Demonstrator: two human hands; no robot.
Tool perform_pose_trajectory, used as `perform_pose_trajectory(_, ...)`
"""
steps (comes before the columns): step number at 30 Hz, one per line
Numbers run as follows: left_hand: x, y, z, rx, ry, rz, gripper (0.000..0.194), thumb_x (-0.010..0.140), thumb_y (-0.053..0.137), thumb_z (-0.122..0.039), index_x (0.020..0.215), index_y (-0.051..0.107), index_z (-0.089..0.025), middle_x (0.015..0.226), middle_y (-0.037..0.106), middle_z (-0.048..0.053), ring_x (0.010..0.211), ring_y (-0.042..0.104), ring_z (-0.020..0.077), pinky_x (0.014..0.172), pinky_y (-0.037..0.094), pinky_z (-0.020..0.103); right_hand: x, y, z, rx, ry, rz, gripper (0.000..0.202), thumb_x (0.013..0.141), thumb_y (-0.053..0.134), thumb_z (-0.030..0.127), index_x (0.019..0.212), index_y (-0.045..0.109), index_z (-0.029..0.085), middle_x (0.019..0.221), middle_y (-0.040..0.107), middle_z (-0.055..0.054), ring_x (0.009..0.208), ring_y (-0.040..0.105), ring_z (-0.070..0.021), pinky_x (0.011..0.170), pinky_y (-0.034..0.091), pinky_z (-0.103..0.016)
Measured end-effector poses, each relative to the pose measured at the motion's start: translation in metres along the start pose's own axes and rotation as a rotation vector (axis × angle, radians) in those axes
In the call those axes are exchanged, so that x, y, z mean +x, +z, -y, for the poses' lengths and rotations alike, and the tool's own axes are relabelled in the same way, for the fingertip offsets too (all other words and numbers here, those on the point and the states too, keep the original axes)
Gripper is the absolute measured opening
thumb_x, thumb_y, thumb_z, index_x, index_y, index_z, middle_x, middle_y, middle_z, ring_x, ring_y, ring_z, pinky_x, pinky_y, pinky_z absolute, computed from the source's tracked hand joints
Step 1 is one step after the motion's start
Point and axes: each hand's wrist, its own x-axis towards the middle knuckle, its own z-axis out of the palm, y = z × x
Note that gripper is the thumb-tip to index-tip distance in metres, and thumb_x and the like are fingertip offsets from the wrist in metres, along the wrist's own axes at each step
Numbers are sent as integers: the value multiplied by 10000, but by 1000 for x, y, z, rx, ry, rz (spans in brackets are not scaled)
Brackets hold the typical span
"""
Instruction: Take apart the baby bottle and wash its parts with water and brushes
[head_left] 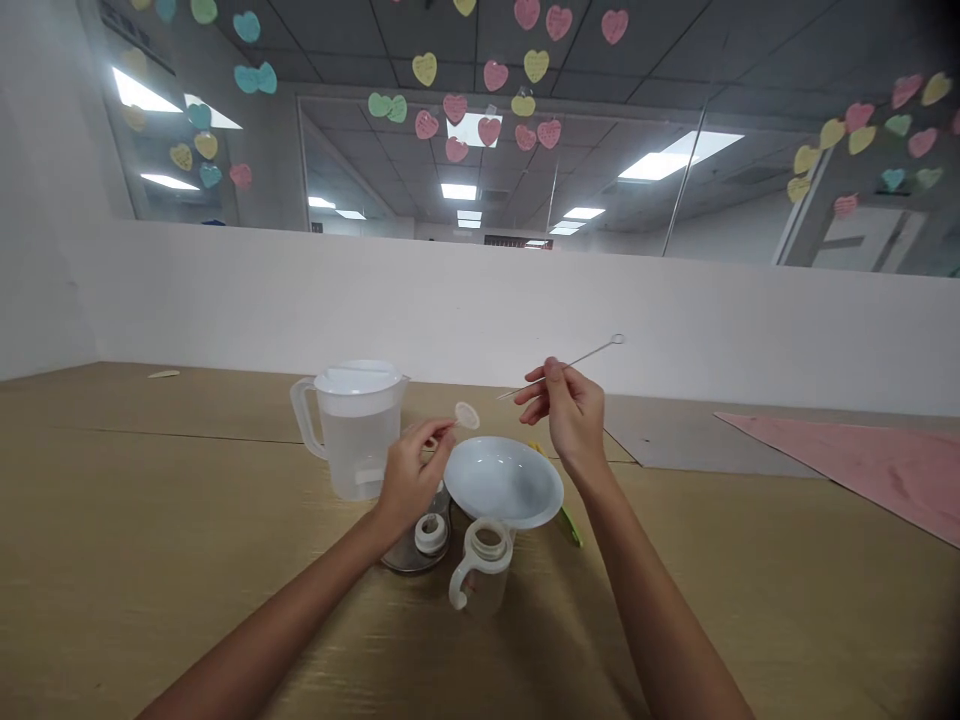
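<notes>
My left hand [416,468] pinches a small translucent round disc [466,416] by its edge, just above the rim of a white bowl [504,482]. Raised over the bowl's right side, my right hand [566,405] has a thin wire rod with a looped end [598,350] between thumb and fingers. The rod slants, loop up at the right and its pale tip toward the disc, apart from it. A clear handled bottle [486,572] stands uncapped in front of the bowl. Beneath my left wrist, a white ring cap [430,534] rests on a round metal tray [411,555], partly hidden.
A lidded translucent pitcher [358,430] holding clear liquid stands behind my left hand. Something long, green and yellow [573,526] pokes out behind the bowl. Pink cloth [870,460] and a grey sheet [682,440] lie at the right. A white wall [480,310] bounds the table's back.
</notes>
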Motion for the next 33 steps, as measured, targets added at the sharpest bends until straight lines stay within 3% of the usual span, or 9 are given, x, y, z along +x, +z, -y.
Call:
perform_pose_trajectory(4, 29, 22, -17, -23, 8, 169, 250, 855, 450, -252, 1038, 603, -178, 788, 654, 27, 729, 597, 161, 691, 466, 263, -10, 1, 16, -124, -219, -231, 521, 882, 396, 589, 688, 582, 143, 504, 537, 4, 372, 433, -72, 398, 366, -194)
perform_pose_trajectory(10, 50, 42, -40, -110, 16, 284, 185, 848, 453, -198, 969, 592, -195, 806, 670, 15, 715, 616, 148, 636, 466, 237, -7, -7, 19, -131, -216, -249, 565, 877, 395, 603, 610, 583, 143, 477, 512, 0, 368, 428, -78, 379, 336, -200)
perform_pose_trajectory(15, 45, 39, -40, -180, -6, 281, 163, 839, 463, -191, 946, 585, -187, 780, 653, 12, 720, 616, 143, 636, 467, 225, -3, -6, 9, -121, -87, -153, 604, 861, 381, 640, 643, 613, 127, 483, 508, 0, 366, 408, -70, 371, 329, -186)
perform_pose_trajectory(20, 39, 33, -40, -80, 15, 305, 143, 866, 440, -231, 896, 572, -185, 693, 608, -8, 583, 554, 123, 526, 407, 208, -6, 4, 3, -133, -54, -78, 612, 849, 385, 658, 586, 566, 136, 482, 502, -3, 388, 434, -79, 383, 347, -188)
perform_pose_trajectory(25, 38, 21, -55, 74, 89, 346, 194, 893, 423, -247, 782, 568, -181, 686, 589, -7, 635, 534, 141, 560, 384, 222, -10, 5, 10, -173, -108, -127, 629, 885, 352, 618, 499, 519, 150, 412, 439, 10, 400, 438, -83, 417, 351, -191)
perform_pose_trajectory(29, 38, 13, -67, 151, 114, 416, 237, 910, 400, -258, 806, 599, -183, 741, 606, 5, 702, 547, 160, 608, 393, 244, -11, 2, 15, -326, -260, -188, 616, 915, 332, 568, 490, 511, 160, 423, 447, 12, 412, 447, -85, 472, 372, -211)
perform_pose_trajectory(31, 38, 12, -68, 179, 129, 408, 214, 908, 419, -249, 850, 618, -195, 808, 618, 7, 773, 554, 168, 656, 397, 254, -12, 2, 15, -380, -313, -192, 604, 920, 339, 551, 490, 507, 162, 427, 455, 12, 414, 446, -85, 486, 371, -217)
perform_pose_trajectory(33, 39, 13, -67, 213, 142, 379, 203, 905, 435, -236, 855, 629, -199, 814, 612, 7, 797, 551, 169, 676, 393, 257, -12, 2, 15, -359, -276, -158, 595, 922, 340, 543, 494, 505, 164, 420, 451, 14, 403, 436, -85, 468, 361, -217)
